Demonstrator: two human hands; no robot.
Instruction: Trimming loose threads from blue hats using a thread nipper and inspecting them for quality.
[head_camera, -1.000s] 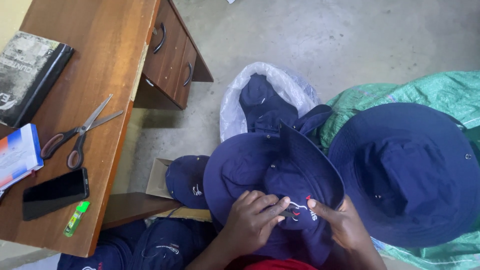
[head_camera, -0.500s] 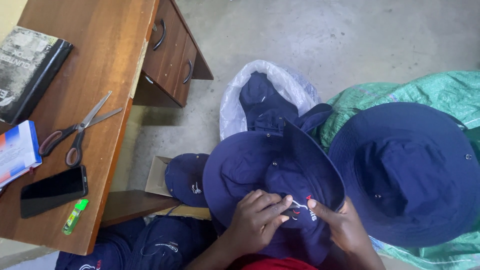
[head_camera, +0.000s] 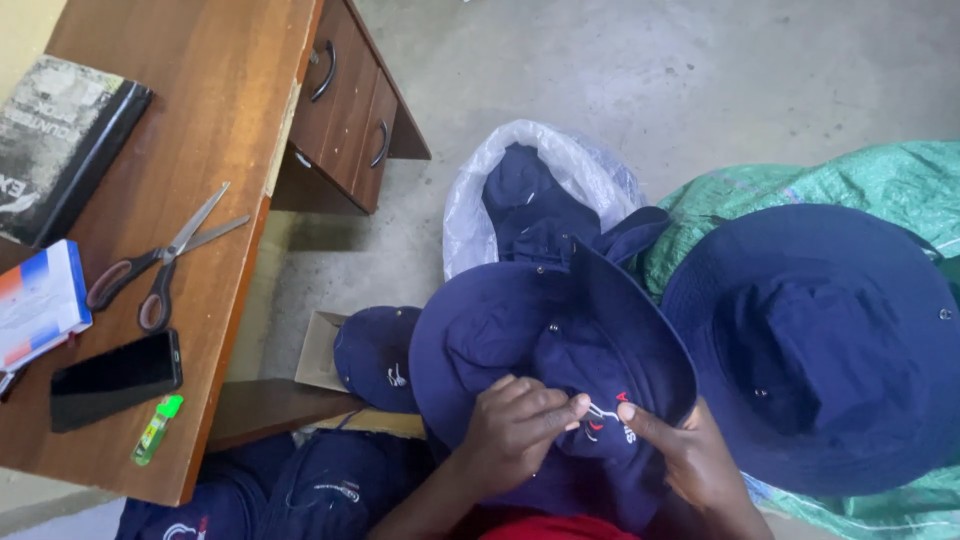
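While both hands worked at its crown, the navy-blue wide-brimmed cloth hat lay in the person's lap, brim tilted up. The left hand pinched the fabric beside a small stitched emblem, fingers curled tight on the cloth; the right hand gripped the crown from the other side, thumb on top. A second navy hat rested just beside it on green woven sacking (more hats filled a clear plastic bag behind). Well apart, on the brown wooden desk, lay scissors, a black phone and a green lighter.
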